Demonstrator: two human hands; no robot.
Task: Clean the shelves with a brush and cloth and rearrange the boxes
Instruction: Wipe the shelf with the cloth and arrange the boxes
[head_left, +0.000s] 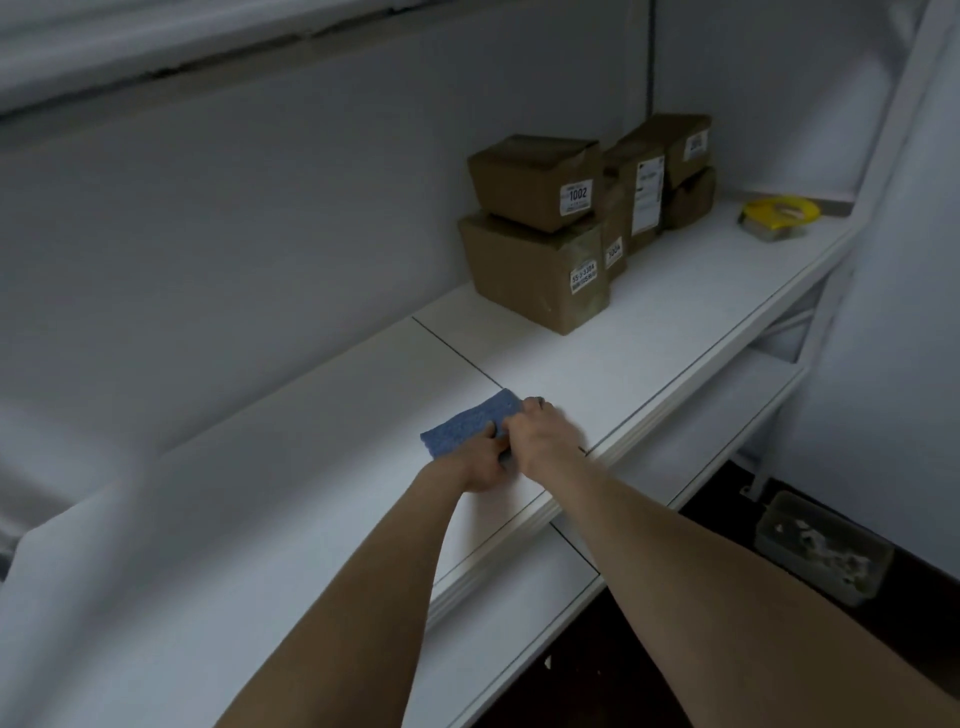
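Here, left hand (483, 467) and right hand (543, 439) clamped on blue cloth (467, 423), near front edge of shelf (675, 322).

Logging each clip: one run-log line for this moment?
step: wiping | left hand and right hand on blue cloth | white shelf | boxes stacked behind

Both forearms bare — no sleeves; ring on right hand (540, 439) finger.

Storeroom: labelled boxes (535, 270) (numbered) on shelf (649, 332).
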